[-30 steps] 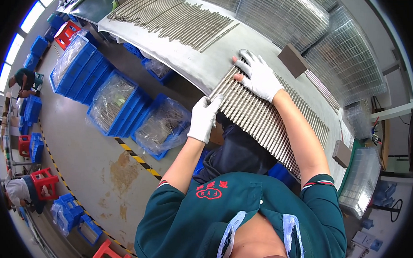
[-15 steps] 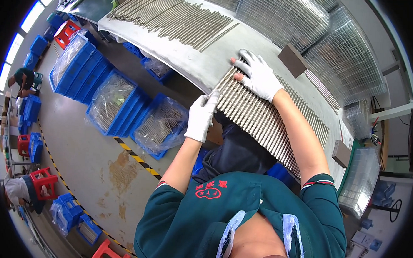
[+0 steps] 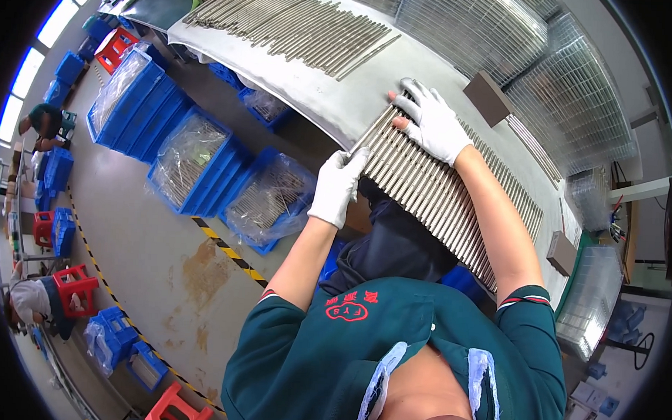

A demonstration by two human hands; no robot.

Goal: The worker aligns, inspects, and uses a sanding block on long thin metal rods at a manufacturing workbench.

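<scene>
A row of slim silvery metal rods lies side by side along the white-covered table, their near ends toward my body. My left hand, in a white glove, is closed at the near end of the leftmost rods, thumb and fingers pinching there; how many rods are pinched is hidden. My right hand, gloved with two bare fingertips, lies over the far ends of the same rods. Its fingers are stretched and apart, touching the rods at the row's left end.
A second bunch of rods lies at the far left of the table. Clear plastic trays are stacked behind, near a brown block. Blue crates with bagged rods stand on the floor at left. Two people are farther off.
The whole view has shifted slightly to the right and down. Both hands stay at the left end of the row, in nearly the same pose.
</scene>
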